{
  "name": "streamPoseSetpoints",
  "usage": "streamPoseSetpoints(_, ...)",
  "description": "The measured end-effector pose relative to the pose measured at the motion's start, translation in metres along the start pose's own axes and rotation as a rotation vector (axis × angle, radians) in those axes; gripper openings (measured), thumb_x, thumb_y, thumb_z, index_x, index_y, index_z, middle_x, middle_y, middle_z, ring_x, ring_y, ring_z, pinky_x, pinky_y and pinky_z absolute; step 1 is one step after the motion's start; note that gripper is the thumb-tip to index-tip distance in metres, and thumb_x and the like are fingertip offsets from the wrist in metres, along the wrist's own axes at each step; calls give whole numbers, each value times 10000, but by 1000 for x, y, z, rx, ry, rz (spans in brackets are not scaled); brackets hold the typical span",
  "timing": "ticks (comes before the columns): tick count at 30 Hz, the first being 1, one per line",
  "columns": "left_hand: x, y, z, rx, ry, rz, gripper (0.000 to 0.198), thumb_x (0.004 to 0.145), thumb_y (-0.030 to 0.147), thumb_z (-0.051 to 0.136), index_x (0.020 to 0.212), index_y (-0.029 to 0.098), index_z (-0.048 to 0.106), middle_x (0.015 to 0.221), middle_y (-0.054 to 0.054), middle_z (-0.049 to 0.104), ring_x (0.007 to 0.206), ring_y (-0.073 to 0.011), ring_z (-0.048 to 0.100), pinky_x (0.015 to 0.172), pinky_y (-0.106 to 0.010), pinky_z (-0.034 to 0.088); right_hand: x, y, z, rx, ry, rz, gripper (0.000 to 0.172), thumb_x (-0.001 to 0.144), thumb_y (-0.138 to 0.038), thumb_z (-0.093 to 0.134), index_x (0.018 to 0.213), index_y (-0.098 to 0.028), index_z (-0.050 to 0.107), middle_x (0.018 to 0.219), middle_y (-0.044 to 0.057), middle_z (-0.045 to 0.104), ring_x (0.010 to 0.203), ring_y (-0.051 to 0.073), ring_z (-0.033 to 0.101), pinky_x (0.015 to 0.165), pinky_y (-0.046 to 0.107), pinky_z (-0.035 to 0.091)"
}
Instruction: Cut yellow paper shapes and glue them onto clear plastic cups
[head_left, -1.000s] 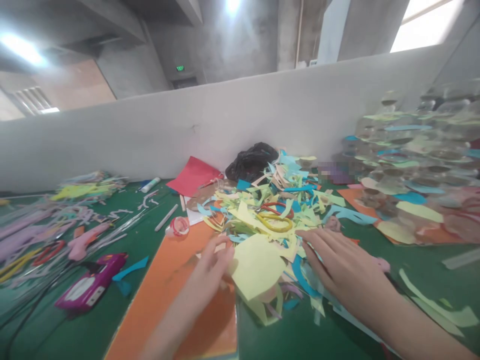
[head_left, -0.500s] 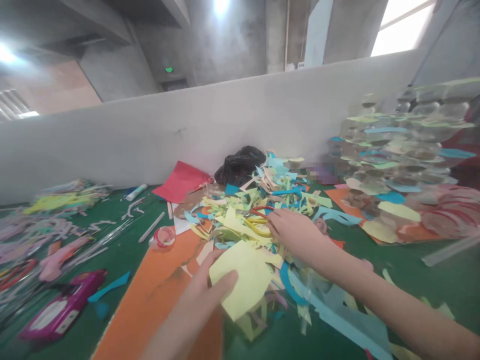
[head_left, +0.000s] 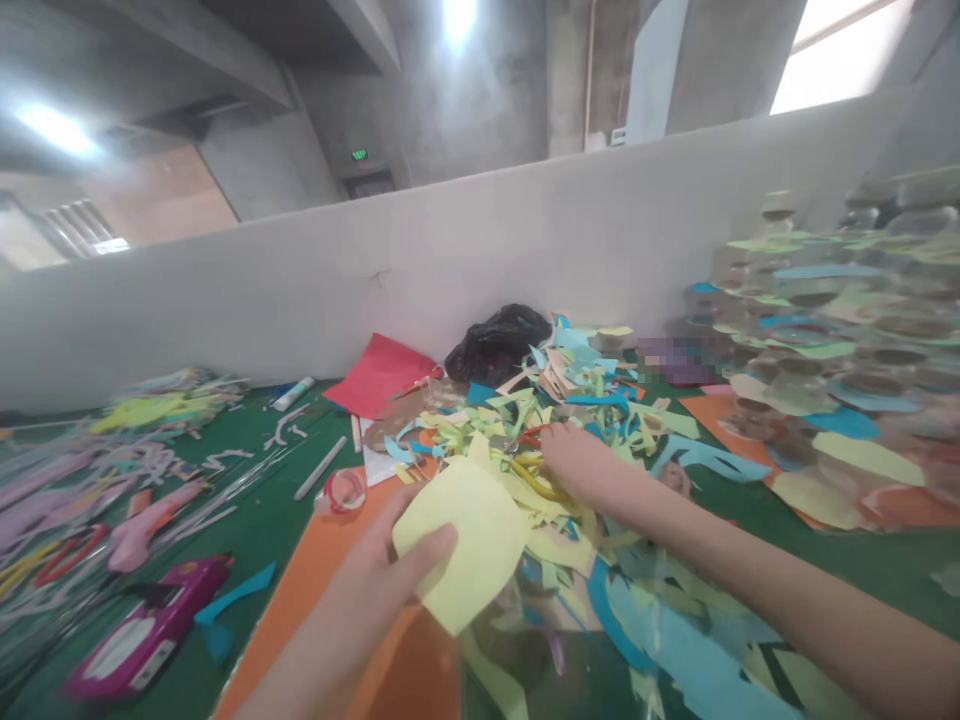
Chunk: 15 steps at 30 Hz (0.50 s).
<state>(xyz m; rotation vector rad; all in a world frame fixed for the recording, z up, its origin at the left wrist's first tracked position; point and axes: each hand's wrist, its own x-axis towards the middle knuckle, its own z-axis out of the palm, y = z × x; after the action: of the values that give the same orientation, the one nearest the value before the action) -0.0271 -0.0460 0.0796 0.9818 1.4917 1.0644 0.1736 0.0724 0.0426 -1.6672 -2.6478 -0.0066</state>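
Note:
My left hand [head_left: 405, 550] pinches a piece of pale yellow paper [head_left: 469, 545], thumb on top and fingers beneath it. The sheet has a rounded upper edge and a point at the bottom, and is held above the orange board and the scraps. My right hand [head_left: 574, 460] reaches into the heap of paper scraps [head_left: 592, 375], its fingers closed at the red and yellow looped handles of what look like scissors [head_left: 529, 470]. The blades are not visible among the cuttings.
An orange board [head_left: 300, 620] lies front left, near a roll of tape [head_left: 345, 490]. Further left are a pink glue gun [head_left: 146, 530] and a magenta device [head_left: 150, 630]. A black plastic bag [head_left: 495, 345] sits by the wall. Stacked clear cups with paper layers [head_left: 832, 330] stand at right.
The view has shifted, so the scene sits further right and lower. My left hand has moved the yellow paper a little left and away from me. My right hand stays at the handles.

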Motion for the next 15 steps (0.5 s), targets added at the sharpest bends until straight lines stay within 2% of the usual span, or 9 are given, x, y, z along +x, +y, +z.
streamPoseSetpoints(2,5,2,1,4,23,26,598,697,417,787,1226,209,601,862,-53,738,741,-211,697,622,-248,536,-5,1,-4,86,27,15,136,905,-79,564,1001,-29,646,1038,203,658,1017,279,614,886,397,473)
streamPoseSetpoints(4,10,4,4,-30,50,60,607,694,407,790,1228,187,602,874,-64,737,736,-211,695,616,-251,540,-10,5,-6,195,53,57,156,919,-96,508,991,-26,627,1033,241,644,1010,302,607,852,380,464)
streamPoseSetpoints(8,18,5,11,-128,97,120,600,691,371,791,1218,152,605,1080,-128,724,875,-262,709,664,-282,572,-16,18,-3,436,40,182,318,1004,-372,377,1077,-111,542,941,137,665,753,217,645,615,296,488)
streamPoseSetpoints(10,22,6,14,-154,103,130,616,691,343,791,1240,148,593,1142,-148,710,904,-280,712,666,-298,581,-21,24,-3,559,14,232,409,978,-528,376,1068,-155,518,869,76,669,651,185,629,538,273,470)
streamPoseSetpoints(13,30,4,17,-203,89,126,687,680,341,796,1301,154,569,1145,-156,716,914,-292,718,686,-325,589,-34,29,-6,798,-61,299,501,884,-664,483,1065,-197,510,879,43,673,688,191,636,574,278,478)
streamPoseSetpoints(15,36,2,18,-239,86,132,716,664,356,805,1314,167,574,1125,-145,728,937,-296,719,728,-333,588,-45,28,-7,920,-108,266,534,839,-707,526,1039,-212,531,888,34,672,726,195,638,610,282,484)
